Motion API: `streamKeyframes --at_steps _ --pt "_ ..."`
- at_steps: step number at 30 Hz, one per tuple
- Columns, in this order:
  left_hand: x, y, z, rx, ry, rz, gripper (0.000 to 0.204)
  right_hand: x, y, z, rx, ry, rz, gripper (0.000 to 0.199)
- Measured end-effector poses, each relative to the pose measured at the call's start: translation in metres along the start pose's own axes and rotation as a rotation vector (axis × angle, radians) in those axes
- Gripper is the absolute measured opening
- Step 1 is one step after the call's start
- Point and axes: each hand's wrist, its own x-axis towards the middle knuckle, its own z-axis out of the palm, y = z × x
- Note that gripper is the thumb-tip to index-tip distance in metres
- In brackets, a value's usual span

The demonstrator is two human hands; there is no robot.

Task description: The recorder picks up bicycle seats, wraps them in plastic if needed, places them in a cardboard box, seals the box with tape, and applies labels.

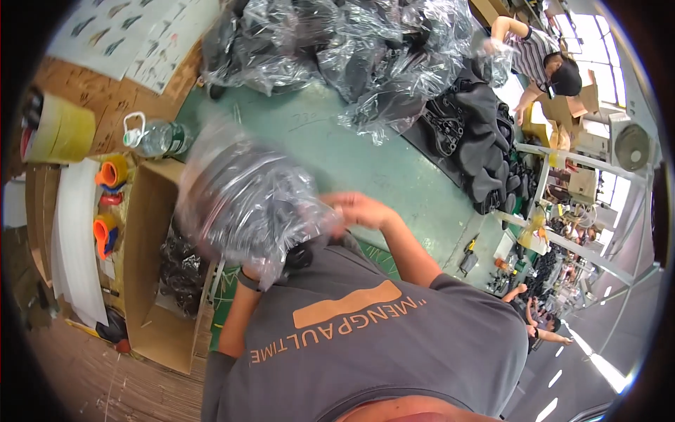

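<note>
A dark, bulky item in a transparent plastic bag (253, 193) is tilted up in front of my chest, above the near edge of the green table (330, 144). Motion smears its upper left end. At the bag's right edge is my right hand (358, 211), its fingers bent and closed on the plastic, partly blurred. My left forearm (238, 316), with a dark wristband, reaches up under the bag. The bag hides my left hand and its fingers. What the wrapped item is, I cannot make out.
Several dark bagged items (351, 49) are heaped at the table's far side. Unbagged black pieces (460, 133) lie right of them. An open cardboard box (151, 281) with bagged items stands at left, near a plastic bottle (165, 138) and tape rolls (67, 130). A co-worker (538, 60) handles a bag opposite.
</note>
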Motion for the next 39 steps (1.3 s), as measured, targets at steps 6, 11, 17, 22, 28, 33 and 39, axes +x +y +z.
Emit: streamKeyframes --at_steps 6,11,17,22,28,33,39 --pt "0.051 0.121 0.002 0.05 0.395 -0.12 0.044 0.093 -0.083 -0.221 0.042 1.322 -0.687 0.118" --pt "0.128 0.075 0.048 0.575 0.6 -0.274 0.12 0.123 -0.127 -0.275 0.085 1.701 -0.356 0.149" --pt "0.131 0.009 0.067 0.584 0.078 -0.611 0.115 0.063 -0.055 -0.269 -0.907 1.528 -0.204 0.127" --pt "0.105 0.005 0.065 0.321 0.156 -0.675 0.071 -0.004 0.05 -0.185 -1.304 1.178 0.011 0.124" --pt "-0.017 0.062 -0.01 -0.506 0.386 -0.275 0.067 0.019 0.075 -0.039 0.096 0.691 -0.014 0.028" --pt "-0.174 0.057 -0.115 -0.404 0.678 -0.186 0.068 0.084 0.018 0.16 -0.897 0.288 -0.247 0.066" --pt "-0.337 -0.15 -0.199 -0.462 1.135 -0.608 0.063 0.258 0.037 0.378 -1.978 -0.158 -0.484 0.066"
